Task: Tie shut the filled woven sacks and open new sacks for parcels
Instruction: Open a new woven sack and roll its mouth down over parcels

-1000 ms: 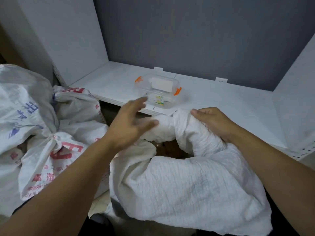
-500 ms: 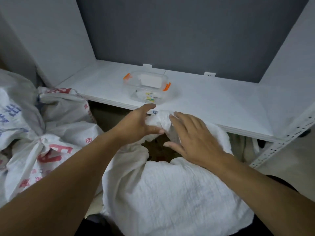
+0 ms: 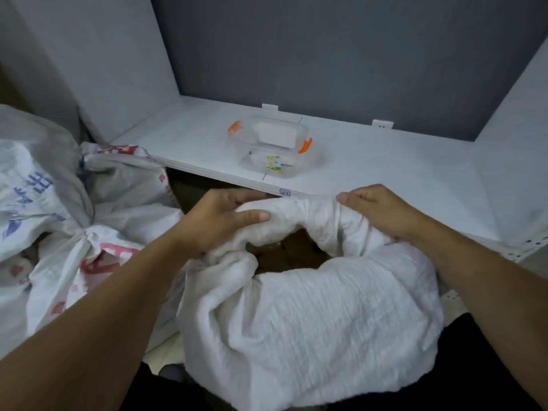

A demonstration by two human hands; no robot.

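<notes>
A filled white woven sack [image 3: 320, 315] stands in front of me, its mouth partly open over brown contents [image 3: 290, 253]. My left hand [image 3: 219, 221] grips the far rim of the mouth on its left side, thumb on top of the bunched fabric. My right hand [image 3: 376, 209] grips the same far rim on its right side, fingers curled into the cloth. The stretch of rim between the two hands arches over the opening. At the left lies a tied printed sack [image 3: 74, 250] with a knot at its neck.
A white shelf [image 3: 385, 170] runs behind the sack, carrying a clear plastic box [image 3: 269, 146] with orange clips. More printed sacks [image 3: 29, 179] pile up at the far left. A perforated shelf upright [image 3: 530, 247] is at the right, a grey wall behind.
My hands, close together at the middle of the rim half a second ago, have moved apart along it. Each now grips the rim on its own side, spreading the mouth wider.
</notes>
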